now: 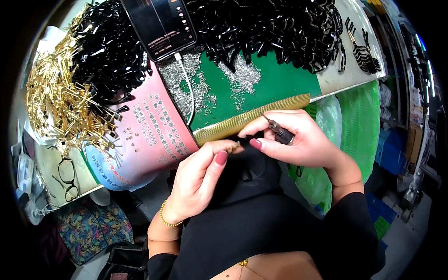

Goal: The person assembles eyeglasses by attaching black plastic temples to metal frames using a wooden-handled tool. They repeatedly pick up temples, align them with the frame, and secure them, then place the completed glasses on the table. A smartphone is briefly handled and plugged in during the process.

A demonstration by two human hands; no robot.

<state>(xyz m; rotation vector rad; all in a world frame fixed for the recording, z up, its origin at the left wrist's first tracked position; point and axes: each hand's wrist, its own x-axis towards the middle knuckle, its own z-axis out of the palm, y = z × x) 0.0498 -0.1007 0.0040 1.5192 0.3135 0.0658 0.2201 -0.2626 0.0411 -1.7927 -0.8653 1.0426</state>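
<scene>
Screwdriver-like tool [282, 134] and small gold piece [234, 147] are both in hand, near the front edge of a pale worktable [337, 79]. Largest on that table are the heaps of glossy black pieces [270, 32], spread along the far side and to the left. Beside them at far left sits a tangled heap of gold pieces [53, 93]. Translucent green plastic [358, 121] hangs at the right, beyond the table edge. A green mat [284, 77] covers the middle, and a pink-and-blue printed mat [163, 109] adjoins it on the left. Gold mesh-patterned strip [256, 114] runs along the green mat's near edge. A phone [163, 28] lies at the top, with a white cable [190, 88] plugged into its near end.

The right hand [305, 135] has its fingers closed round the tool's dark handle, the thin shaft pointing up and left. The left hand [196, 177], apart from it, pinches the small gold piece narrowly between thumb and forefinger. Black-framed eyeglasses [69, 180] rest at the lower left. Smallest are the loose silvery pins [245, 77], scattered in patches over the green mat.
</scene>
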